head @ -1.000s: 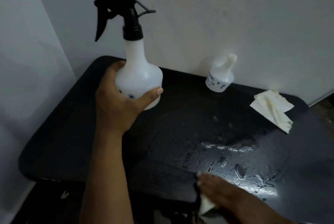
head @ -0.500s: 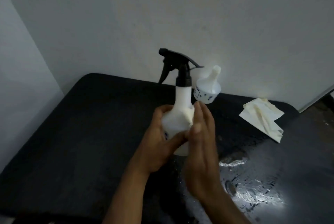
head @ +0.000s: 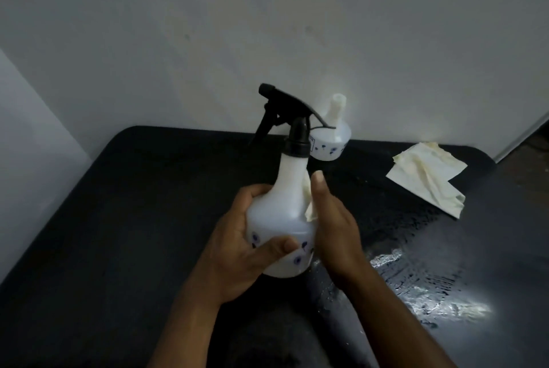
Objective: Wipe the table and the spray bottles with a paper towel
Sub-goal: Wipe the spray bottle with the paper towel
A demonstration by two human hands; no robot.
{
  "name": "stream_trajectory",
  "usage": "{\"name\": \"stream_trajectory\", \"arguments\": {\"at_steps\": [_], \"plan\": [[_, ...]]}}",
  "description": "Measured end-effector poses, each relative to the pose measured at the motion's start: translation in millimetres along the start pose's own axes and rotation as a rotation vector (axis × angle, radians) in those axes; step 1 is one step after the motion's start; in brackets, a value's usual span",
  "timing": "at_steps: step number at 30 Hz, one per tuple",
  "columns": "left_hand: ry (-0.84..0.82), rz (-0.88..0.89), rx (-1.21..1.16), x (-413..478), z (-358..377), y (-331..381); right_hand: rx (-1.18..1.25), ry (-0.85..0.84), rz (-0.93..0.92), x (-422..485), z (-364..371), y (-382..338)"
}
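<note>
Right now my left grip (head: 237, 252) is clenched round the belly of the white spray bottle (head: 285, 213), thumb across the front over the blue flower print, fingers wrapped behind. Bottle is upright, black trigger head (head: 285, 112) on top, nozzle pointing left. Can't tell if its base touches the desk (head: 124, 219) or sits just above it; it's over the middle of the desk, a bit toward the near edge.

My right grip (head: 329, 225) is flat against the bottle's right side, fingers straight and pointing up, pressing a small piece of paper towel (head: 309, 201) onto the shoulder of the bottle. Only a strip of that towel shows between palm and plastic. So the bottle sits between both grips, touching each.

Second spray bottle (head: 329, 142), white, no trigger head, stands at the desk's far edge against the wall (head: 267, 26), just behind the held bottle's neck. Crumpled spare paper towel (head: 427, 177) lies near the far right corner, well apart from both grips. Wet streaks (head: 416, 278) shine on the right half of the desk toward the near edge.
</note>
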State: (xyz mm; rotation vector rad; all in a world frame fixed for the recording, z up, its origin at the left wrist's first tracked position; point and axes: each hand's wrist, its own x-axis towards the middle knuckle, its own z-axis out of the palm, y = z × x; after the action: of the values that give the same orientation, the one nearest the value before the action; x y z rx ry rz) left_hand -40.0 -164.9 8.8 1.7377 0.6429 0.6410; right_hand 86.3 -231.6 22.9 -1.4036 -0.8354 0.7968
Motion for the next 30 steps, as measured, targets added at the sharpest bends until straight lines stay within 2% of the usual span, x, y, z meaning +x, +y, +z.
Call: {"name": "stream_trajectory", "arguments": {"at_steps": [4, 8, 11, 14, 18, 21, 24, 27, 30], "plan": [[0.073, -0.049, 0.053, 2, -4, -14, -0.014, -0.167, 0.067, 8, -14, 15], [0.207, -0.054, 0.194, 5, -12, -30, 0.163, -0.381, 0.033, 10, -18, 23], [0.259, -0.048, 0.322, 5, -11, -40, 0.064, -0.462, 0.025, 11, -18, 27], [0.315, 0.009, 0.393, 4, -8, -39, -0.043, -0.401, -0.028, 16, -13, 26], [0.347, 0.089, 0.433, 2, 7, -26, 0.056, -0.135, -0.11, 18, -6, 22], [0.377, 0.102, 0.49, 2, 16, -23, 0.013, 0.036, -0.13, 17, -2, 25], [0.338, 0.103, 0.536, 5, 15, -23, -0.093, 0.118, -0.163, 18, -4, 26], [0.313, 0.111, 0.562, 7, 12, -23, -0.128, 0.145, -0.191, 21, -12, 30], [0.331, 0.117, 0.579, 8, 11, -24, -0.014, -0.023, -0.124, 22, -13, 33]]}}
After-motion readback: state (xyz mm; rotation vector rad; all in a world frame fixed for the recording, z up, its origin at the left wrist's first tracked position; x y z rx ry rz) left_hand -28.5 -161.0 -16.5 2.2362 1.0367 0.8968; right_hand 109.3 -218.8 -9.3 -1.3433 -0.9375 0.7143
